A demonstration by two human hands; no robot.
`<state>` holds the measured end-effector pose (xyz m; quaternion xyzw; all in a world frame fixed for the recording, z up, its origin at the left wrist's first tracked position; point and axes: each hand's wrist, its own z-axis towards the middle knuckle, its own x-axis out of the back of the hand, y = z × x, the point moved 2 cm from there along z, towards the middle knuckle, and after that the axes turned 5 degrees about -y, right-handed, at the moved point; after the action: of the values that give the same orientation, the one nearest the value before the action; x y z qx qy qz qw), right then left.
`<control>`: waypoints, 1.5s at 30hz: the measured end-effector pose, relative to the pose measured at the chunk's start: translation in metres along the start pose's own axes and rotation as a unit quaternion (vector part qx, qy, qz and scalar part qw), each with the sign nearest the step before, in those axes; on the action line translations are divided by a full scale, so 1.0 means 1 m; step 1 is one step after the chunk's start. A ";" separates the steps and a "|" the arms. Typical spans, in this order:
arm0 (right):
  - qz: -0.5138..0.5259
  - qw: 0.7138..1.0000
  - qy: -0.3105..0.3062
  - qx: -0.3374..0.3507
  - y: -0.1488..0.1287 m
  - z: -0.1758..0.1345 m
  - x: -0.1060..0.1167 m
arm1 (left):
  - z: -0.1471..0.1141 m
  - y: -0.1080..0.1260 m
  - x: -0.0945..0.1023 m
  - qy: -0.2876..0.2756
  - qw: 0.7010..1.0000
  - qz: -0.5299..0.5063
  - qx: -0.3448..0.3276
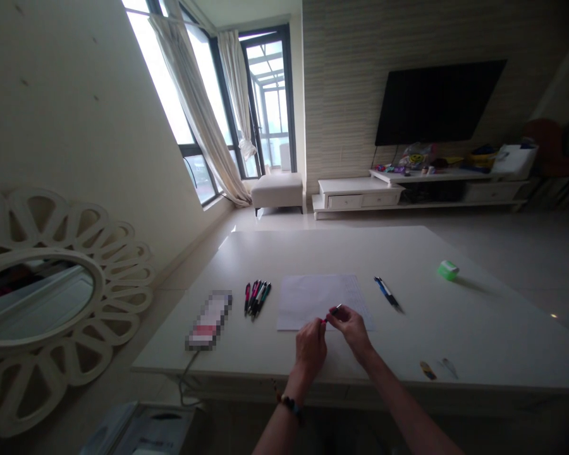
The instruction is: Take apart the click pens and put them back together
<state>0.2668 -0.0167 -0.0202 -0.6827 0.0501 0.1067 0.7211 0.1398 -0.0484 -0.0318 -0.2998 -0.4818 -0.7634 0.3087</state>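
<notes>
Both hands meet over the near edge of a white sheet of paper (pixel 308 297) on the table. My left hand (pixel 312 347), with a beaded bracelet at its wrist, is closed on a small pink piece (pixel 324 321) that looks like part of a pen. A dark piece with a silvery end (pixel 336 309), seemingly also of a pen, sits between the thumb and fingers of my right hand (pixel 353 328). Whether the two pieces are joined cannot be made out. Left of the paper lies a bunch of several pens (pixel 257 298); to its right are blue and black pens (pixel 387 293).
On the white table (pixel 483 328) lie a blurred-out phone-like device (pixel 209 320) with a cable, a green-and-white container (pixel 448 270), a yellow-and-black item (pixel 427 370) and a small clear item (pixel 449 367). A flower-shaped mirror frame (pixel 123 294) stands at left.
</notes>
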 end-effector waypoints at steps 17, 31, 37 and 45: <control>-0.003 1.000 0.005 0.031 -0.002 0.004 -0.015 | 0.003 -0.006 -0.002 0.012 0.989 -0.149 -0.006; -0.050 0.998 0.012 0.028 -0.004 0.006 -0.017 | 0.003 -0.006 -0.002 0.009 0.989 -0.148 0.012; 0.012 0.999 -0.025 0.021 -0.003 0.006 -0.018 | 0.003 -0.004 0.000 0.004 0.987 -0.158 0.012; -0.020 1.000 -0.003 0.018 -0.001 0.008 -0.016 | 0.003 -0.005 -0.001 0.002 0.988 -0.156 0.011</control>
<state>0.2512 -0.0105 -0.0151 -0.6700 0.0362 0.0932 0.7356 0.1371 -0.0440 -0.0346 -0.2157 -0.5303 -0.7977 0.1897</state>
